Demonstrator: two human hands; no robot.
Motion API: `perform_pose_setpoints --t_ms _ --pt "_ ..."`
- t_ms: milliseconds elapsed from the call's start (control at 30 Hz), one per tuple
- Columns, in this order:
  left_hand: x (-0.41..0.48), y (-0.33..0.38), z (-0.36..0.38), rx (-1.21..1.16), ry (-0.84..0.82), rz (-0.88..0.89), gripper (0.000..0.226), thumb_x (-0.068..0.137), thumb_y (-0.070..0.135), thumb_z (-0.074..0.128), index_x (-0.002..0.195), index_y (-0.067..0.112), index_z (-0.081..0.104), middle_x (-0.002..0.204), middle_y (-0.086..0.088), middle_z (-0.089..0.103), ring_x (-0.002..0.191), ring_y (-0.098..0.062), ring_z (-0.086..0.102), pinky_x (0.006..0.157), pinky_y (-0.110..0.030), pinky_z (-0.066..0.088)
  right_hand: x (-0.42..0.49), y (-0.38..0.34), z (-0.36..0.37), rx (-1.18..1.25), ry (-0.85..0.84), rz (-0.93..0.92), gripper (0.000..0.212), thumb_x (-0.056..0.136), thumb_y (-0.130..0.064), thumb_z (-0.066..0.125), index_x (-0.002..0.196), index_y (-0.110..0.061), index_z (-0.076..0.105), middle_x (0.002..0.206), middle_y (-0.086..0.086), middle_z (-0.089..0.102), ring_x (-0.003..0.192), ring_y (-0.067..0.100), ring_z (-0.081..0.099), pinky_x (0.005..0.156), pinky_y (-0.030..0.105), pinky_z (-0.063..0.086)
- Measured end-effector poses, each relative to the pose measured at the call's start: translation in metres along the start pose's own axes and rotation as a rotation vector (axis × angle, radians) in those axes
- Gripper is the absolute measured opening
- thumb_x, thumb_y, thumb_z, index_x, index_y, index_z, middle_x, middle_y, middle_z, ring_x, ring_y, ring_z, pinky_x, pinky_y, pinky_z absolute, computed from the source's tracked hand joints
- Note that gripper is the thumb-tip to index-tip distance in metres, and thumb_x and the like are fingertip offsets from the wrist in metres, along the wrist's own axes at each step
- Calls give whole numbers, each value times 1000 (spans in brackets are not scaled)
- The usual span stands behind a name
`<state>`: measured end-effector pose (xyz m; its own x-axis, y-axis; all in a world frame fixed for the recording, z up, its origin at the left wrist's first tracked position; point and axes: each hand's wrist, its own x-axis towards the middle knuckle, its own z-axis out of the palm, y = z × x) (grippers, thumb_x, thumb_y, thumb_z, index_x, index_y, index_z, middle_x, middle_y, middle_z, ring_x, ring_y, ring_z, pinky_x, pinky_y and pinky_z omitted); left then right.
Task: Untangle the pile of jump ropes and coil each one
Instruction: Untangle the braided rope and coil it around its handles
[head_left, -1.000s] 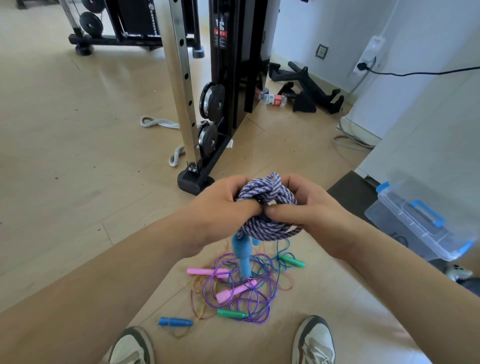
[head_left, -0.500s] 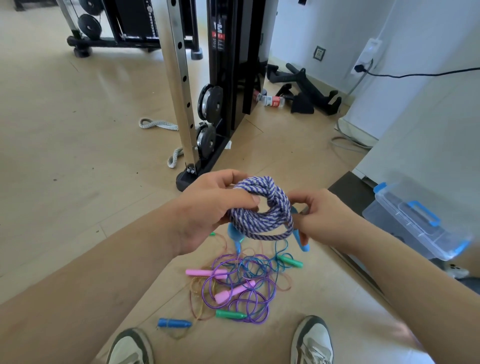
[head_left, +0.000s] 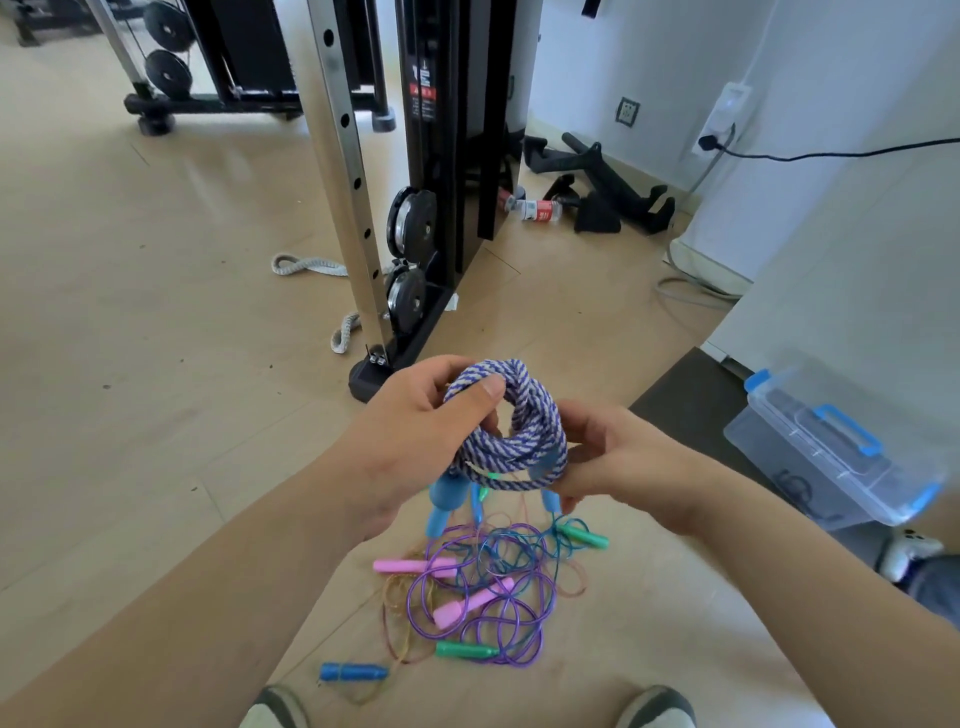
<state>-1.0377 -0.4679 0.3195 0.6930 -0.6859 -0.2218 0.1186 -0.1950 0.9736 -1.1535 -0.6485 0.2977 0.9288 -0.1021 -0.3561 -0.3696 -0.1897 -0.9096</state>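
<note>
A purple-and-white braided jump rope (head_left: 519, 431) is wound into a small coil held at chest height. My left hand (head_left: 415, 436) grips its left side, thumb pressed on top. My right hand (head_left: 608, 457) pinches its right side. Two light blue handles (head_left: 447, 499) hang below the coil. On the floor between my shoes lies a tangled pile (head_left: 483, 597) of thin purple, teal and brown ropes, with pink handles (head_left: 415, 565), green handles (head_left: 465, 650) and a dark blue handle (head_left: 353, 671).
A black and steel cable machine (head_left: 415, 208) stands just ahead, grey rope ends (head_left: 306, 266) at its base. At right sit a clear plastic bin with blue latches (head_left: 831, 447) and a dark mat (head_left: 691, 400). A bottle (head_left: 537, 210) and black bars lie by the far wall.
The hands have drawn slightly apart and the coil has turned, so its ring faces me more openly. The blue handles now dangle under it. The floor pile is unchanged.
</note>
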Motion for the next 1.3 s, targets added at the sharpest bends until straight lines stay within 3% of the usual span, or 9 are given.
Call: perform_pose_setpoints --t_ms 100,200,267,400,567,767,967,1100,1300 --pt "12 -2 9 -29 -12 -26 15 102 28 58 105 19 70 74 9 69 65 -6 63 64 -21 52 7 3 -15 228 -194 -49 81 65 12 64 141 -15 54 130 13 65 104 46 57 84 61 49" --pt "28 -7 16 -78 -12 -46 14 101 27 61 109 23 71 86 2 76 81 -12 72 82 -37 61 11 0 -35 439 -335 -36 75 71 -4 66 144 -9 52 116 15 62 86 33 50 69 39 48" --pt "42 -9 21 -123 -25 -60 13 100 26 61 107 24 72 94 -1 78 88 -14 73 84 -36 62 22 2 -41 366 -200 -28 65 76 -23 75 138 -13 59 109 10 67 80 24 56 67 36 49" --pt "74 -4 31 -153 -54 -98 17 99 16 62 113 17 71 102 -3 78 95 -14 74 81 -27 60 54 3 -47 171 126 3 43 81 -27 85 118 -11 71 113 16 75 109 34 72 99 55 55" --pt "90 39 37 -257 -185 -148 30 94 -2 61 123 6 68 114 -15 75 104 -20 71 87 -25 58 38 -32 -72 314 193 30 15 96 -19 69 109 -13 75 99 9 77 93 20 72 86 36 58" --pt "96 179 45 -229 -380 -189 62 72 -8 48 129 10 66 124 -9 73 118 -21 67 97 -29 54 -18 -153 -139 375 369 38 27 92 -49 67 85 -24 74 80 1 66 74 13 59 72 31 48" --pt "77 360 64 111 -284 30 45 95 -6 63 127 25 66 115 5 76 110 -14 70 96 -34 56 -85 -313 -212 380 468 7 35 84 -58 69 76 -24 75 73 0 67 66 11 60 66 28 49" --pt "67 474 57 210 -351 100 42 95 -5 63 131 18 65 115 8 77 111 -10 70 98 -28 55 -128 -420 -259 187 453 2 54 80 -72 68 94 -21 76 83 2 75 77 14 67 79 41 54" --pt "58 620 51 6 -417 -150 33 100 39 61 111 10 72 86 -15 69 78 -21 61 75 -35 53 -167 -541 -292 -32 427 -90 29 90 -55 67 100 -28 71 80 -6 71 76 8 64 77 35 53"
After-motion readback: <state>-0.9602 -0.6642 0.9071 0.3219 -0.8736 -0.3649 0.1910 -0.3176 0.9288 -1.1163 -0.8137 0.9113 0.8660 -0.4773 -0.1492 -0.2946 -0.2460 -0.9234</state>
